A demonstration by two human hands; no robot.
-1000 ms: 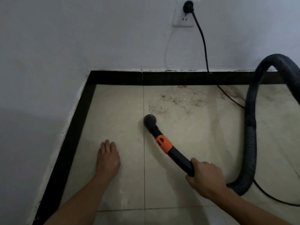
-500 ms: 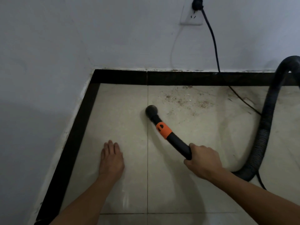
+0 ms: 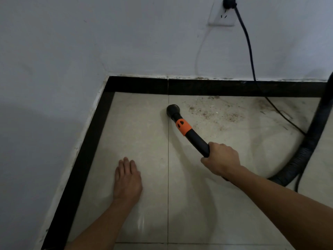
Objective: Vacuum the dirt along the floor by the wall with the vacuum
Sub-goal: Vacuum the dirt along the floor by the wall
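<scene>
My right hand [image 3: 222,160] grips the black vacuum wand [image 3: 195,138], which has an orange collar [image 3: 183,126]. The round nozzle [image 3: 173,110] sits on the pale tile floor near the tile joint, just left of a patch of brown dirt [image 3: 216,112] scattered by the back wall. My left hand [image 3: 128,179] rests flat on the floor, fingers straight, to the left of the wand. The ribbed black hose [image 3: 306,147] curves away from behind my right wrist to the right edge.
A black skirting band [image 3: 216,88] runs along the back wall and down the left wall, meeting in a corner. A black power cord [image 3: 249,51] hangs from a wall socket [image 3: 222,15] and trails across the floor through the dirt toward the hose.
The nozzle has moved away from me toward the back wall, reaching the left edge of the dirt patch. The dirt nearest the nozzle has thinned. My left hand stays flat on the floor.
</scene>
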